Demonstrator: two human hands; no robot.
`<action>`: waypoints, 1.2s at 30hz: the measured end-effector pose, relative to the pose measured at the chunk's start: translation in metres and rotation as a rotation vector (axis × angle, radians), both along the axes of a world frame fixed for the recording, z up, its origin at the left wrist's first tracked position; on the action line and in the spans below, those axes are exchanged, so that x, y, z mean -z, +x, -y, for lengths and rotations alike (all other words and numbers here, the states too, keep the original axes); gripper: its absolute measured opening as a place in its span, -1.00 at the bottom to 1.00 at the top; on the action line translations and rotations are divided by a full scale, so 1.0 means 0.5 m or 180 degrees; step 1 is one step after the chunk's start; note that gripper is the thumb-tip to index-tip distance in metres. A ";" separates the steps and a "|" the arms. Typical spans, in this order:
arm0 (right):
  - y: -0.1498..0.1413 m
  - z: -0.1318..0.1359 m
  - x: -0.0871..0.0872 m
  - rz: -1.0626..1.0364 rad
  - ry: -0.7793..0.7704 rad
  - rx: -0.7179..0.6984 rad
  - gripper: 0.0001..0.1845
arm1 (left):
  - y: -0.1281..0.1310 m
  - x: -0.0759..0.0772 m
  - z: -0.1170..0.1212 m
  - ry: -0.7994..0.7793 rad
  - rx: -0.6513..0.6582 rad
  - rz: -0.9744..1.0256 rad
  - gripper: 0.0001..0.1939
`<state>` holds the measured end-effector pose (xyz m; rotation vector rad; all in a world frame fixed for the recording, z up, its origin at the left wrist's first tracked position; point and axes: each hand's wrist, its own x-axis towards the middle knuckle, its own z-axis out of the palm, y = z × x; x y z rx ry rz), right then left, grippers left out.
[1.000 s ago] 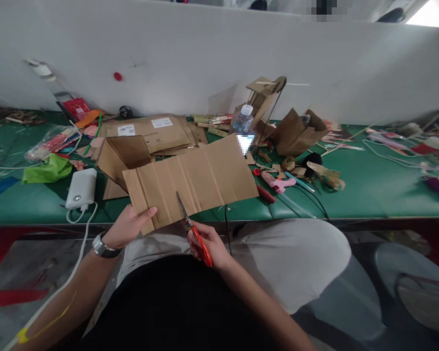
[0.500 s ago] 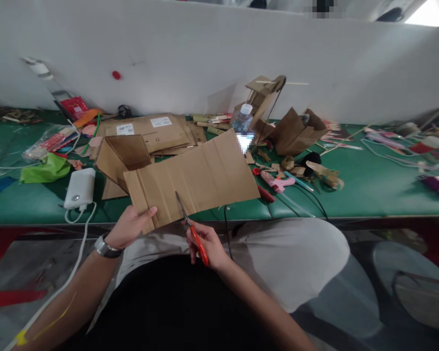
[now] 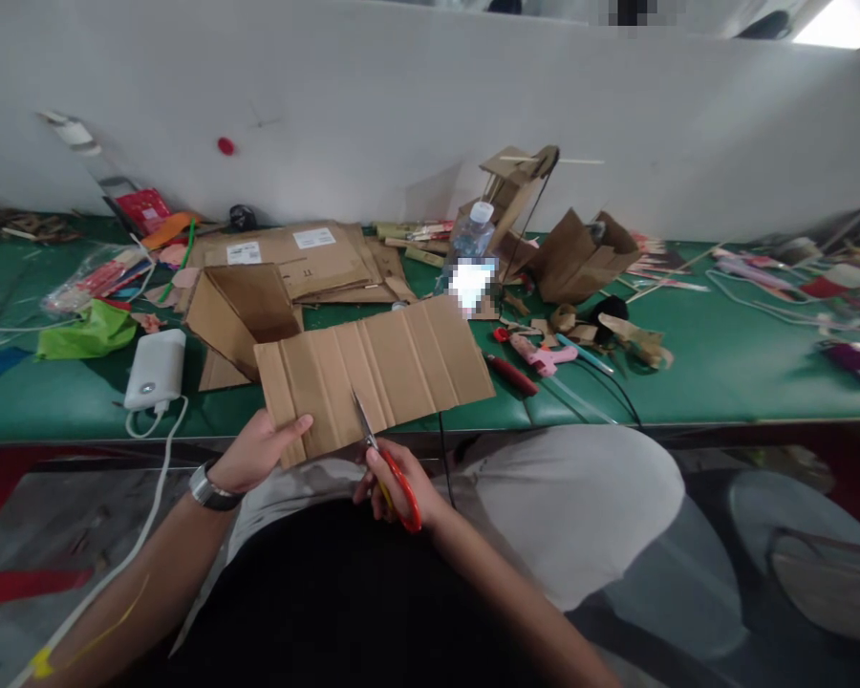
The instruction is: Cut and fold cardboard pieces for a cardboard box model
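My left hand [image 3: 268,447] is closed on the lower left corner of a creased cardboard sheet [image 3: 416,358], thumb on its face. In my right hand [image 3: 397,483] are scissors [image 3: 405,506] with red handles. One blade lies over the front of the sheet, pointing up and left from its lower edge; the other blade is hidden behind the cardboard. The sheet is held tilted above the table's front edge. Behind its left end stands a folded cardboard piece [image 3: 240,306].
On the green table [image 3: 723,373] are a white power bank [image 3: 156,368] with a cable, flat cardboard [image 3: 330,268], a plastic bottle [image 3: 475,229], a pink glue gun [image 3: 545,355], a red-handled tool [image 3: 512,376] and a paper bag [image 3: 580,258]. A grey wall [image 3: 330,105] rises behind.
The cardboard sheet's right end has dropped and tipped, uncovering more of the red-handled tool. The scissors have shifted slightly right and down, and their handles have spread apart.
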<state>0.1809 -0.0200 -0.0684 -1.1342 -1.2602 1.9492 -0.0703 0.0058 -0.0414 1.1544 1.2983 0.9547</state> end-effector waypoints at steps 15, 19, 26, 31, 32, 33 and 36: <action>-0.001 0.012 0.010 0.1060 0.0994 0.0048 -0.41 | -0.006 -0.018 0.002 0.0228 0.0011 -0.0440 -0.34; 0.000 0.008 0.013 0.1094 0.1203 0.0196 -0.43 | -0.005 -0.017 0.004 0.0307 0.0014 -0.0446 -0.36; -0.001 0.007 0.013 0.0857 0.1131 0.0186 -0.39 | -0.004 -0.025 0.001 0.0343 0.0056 -0.0543 -0.31; -0.002 0.007 0.009 0.0605 0.1003 0.0088 -0.42 | 0.000 -0.042 -0.002 0.0340 -0.0064 -0.0475 -0.29; -0.001 0.007 0.007 0.0601 0.1013 0.0069 -0.43 | 0.000 -0.045 -0.002 0.0346 -0.0089 -0.0465 -0.31; 0.000 0.007 0.005 0.0602 0.1050 0.0039 -0.44 | 0.001 -0.046 -0.001 0.0350 -0.0108 -0.0447 -0.32; 0.008 0.009 -0.007 0.0611 0.1356 -0.0079 -0.51 | 0.000 -0.047 0.000 0.0363 -0.0169 -0.0378 -0.35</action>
